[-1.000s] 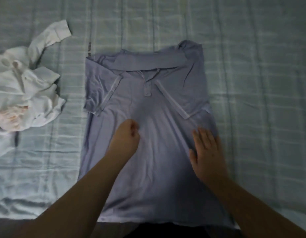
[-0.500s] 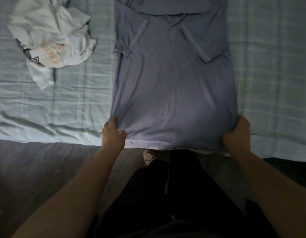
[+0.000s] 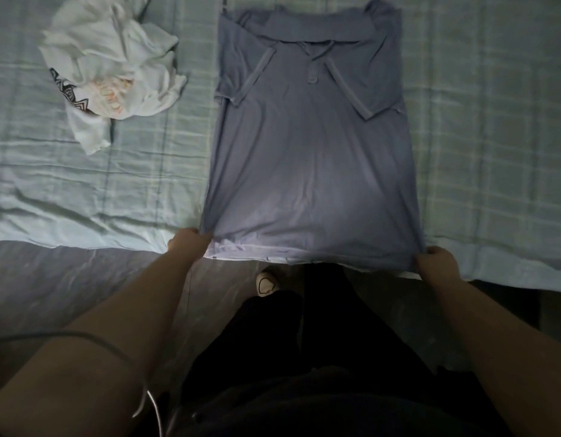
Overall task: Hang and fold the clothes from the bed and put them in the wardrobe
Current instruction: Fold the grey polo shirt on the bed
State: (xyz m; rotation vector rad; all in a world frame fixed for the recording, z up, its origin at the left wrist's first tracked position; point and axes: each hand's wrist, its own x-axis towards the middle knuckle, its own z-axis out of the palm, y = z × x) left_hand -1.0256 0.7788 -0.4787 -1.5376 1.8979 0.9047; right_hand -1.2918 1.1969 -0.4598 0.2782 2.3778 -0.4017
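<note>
A moment ago the two hands were up on the middle of the blue shirt, one pressing it flat. Now they have come down to its bottom edge, and each one holds a corner. The smoothing looks done, so I think the next step is to lift this edge and fold it up toward the collar. The shirt lies flat on the bed, front side up, with both short sleeves already tucked in over the chest. Its bottom edge sits right at the side of the bed nearest the person. The left hand is closed around the shirt's bottom left corner, and the cloth bunches and pulls a little there. The right hand is curled around the bottom right corner. Both arms reach straight out and are spread as wide as the shirt. A crumpled pile of white clothes lies to the left of the shirt, near its top, not folded yet. The wardrobe is not in view.
</note>
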